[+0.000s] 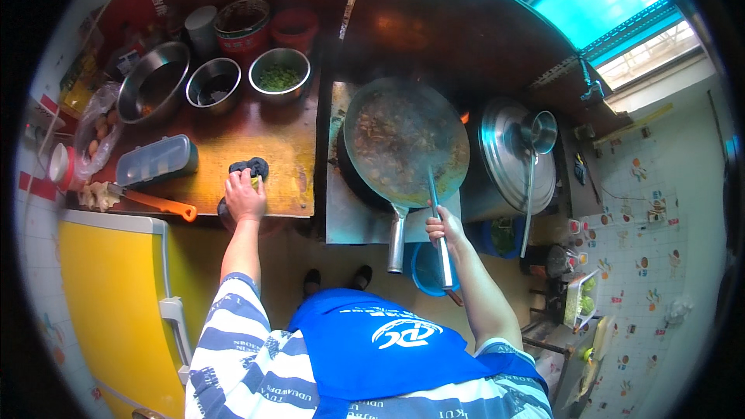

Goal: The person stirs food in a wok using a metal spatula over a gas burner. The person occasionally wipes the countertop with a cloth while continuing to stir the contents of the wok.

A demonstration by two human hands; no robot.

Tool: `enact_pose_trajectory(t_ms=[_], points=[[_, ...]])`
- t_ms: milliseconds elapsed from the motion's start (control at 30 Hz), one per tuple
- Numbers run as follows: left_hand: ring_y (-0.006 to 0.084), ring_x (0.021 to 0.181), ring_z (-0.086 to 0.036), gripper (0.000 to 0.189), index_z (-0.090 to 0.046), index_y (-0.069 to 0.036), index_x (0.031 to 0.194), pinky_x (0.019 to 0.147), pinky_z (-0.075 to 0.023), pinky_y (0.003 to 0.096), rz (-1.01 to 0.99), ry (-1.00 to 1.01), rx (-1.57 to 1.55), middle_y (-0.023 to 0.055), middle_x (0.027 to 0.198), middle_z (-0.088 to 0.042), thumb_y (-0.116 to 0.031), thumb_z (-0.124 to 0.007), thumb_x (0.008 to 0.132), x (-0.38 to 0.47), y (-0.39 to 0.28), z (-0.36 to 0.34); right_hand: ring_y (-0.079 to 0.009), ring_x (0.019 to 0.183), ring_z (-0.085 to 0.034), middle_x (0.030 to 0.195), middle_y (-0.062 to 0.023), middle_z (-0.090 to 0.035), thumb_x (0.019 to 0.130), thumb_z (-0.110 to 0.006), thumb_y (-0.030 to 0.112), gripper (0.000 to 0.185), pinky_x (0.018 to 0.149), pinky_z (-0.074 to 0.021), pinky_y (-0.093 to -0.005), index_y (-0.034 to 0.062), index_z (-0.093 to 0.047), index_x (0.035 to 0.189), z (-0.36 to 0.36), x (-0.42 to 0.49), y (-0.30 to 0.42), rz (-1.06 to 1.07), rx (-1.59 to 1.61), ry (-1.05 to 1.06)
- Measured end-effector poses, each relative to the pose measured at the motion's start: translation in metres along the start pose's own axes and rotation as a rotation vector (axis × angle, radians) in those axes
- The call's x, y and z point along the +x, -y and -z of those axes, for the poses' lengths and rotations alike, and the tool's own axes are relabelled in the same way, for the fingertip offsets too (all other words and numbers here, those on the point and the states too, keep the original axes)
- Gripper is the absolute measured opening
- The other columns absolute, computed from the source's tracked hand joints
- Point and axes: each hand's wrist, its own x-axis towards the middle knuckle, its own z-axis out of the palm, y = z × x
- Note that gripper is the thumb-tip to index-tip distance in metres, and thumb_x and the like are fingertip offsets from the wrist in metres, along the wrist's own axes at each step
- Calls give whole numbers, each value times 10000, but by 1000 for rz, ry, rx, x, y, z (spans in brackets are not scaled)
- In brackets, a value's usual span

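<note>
At the front of the wooden counter point(285, 174), my left hand point(244, 195) has its fingers bent over a bunched dark cloth point(256, 167). Something small and yellow-green shows by the fingertips, and a dark part hangs near the counter edge. My right hand point(445, 227) grips the metal handle of a cooking utensil point(444, 262), whose head is hidden in the wok. Steam rises from the wok point(397, 209), partly blurring the browned, chopped food point(378, 134) inside. The wok's own handle point(396, 241) points toward me, left of my right hand.
Flame point(464, 118) shows beside the wok. Right of it, a ladle point(529, 186) rests on a large metal lid point(500, 169). Leftward are a bowl of chopped greens point(279, 78), a bowl of dark liquid point(213, 93), a lidded box point(157, 160), an orange-handled tool point(169, 205) and bagged eggs point(99, 128).
</note>
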Motion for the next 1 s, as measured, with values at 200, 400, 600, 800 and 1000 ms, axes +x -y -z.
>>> enact_pose_trajectory(t_ms=[200, 400, 600, 800, 1000], points=[[316, 1014, -521, 322, -594, -108, 1085, 877, -449, 420, 0, -2, -4, 109, 1079, -542, -299, -627, 828, 1, -2, 3, -52, 466, -309, 656, 10, -357, 1010, -425, 299, 294, 371, -260, -170, 179, -470, 1275, 6, -36, 1, 27, 9, 68], [318, 1015, -521, 322, -594, -112, 1085, 882, -447, 421, 0, 18, -4, 108, 1087, -541, -299, -632, 826, 1, 2, 1, -44, 449, -341, 630, 22, -382, 1029, -362, 276, 370, 360, -306, -173, 215, -358, 1395, -5, -81, -10, 311, -534, -137], [312, 1022, -520, 339, -595, -117, 1103, 881, -449, 425, -4, 10, -11, 105, 1091, -540, -308, -635, 826, 1, 2, -2, -69, 464, -390, 622, 22, -414, 1018, -384, 254, 471, 402, -376, -234, 220, -272, 1474, -14, -105, -15, 421, -1007, -236], [310, 992, -514, 334, -586, -109, 1093, 862, -445, 411, -19, -8, -25, 106, 1057, -535, -302, -634, 825, 0, 2, -2, -289, 606, -585, 770, -183, -591, 976, -442, 210, 540, 554, -469, -419, 171, -257, 1481, 11, -104, -23, 848, -1527, -272], [317, 981, -515, 326, -581, -108, 1087, 855, -444, 410, -26, -28, -30, 111, 1044, -536, -294, -635, 825, -1, 4, -1, -472, 728, -618, 797, -316, -620, 942, -457, 159, 602, 665, -476, -540, 161, -210, 1491, -15, -153, -37, 674, -1789, -228]])
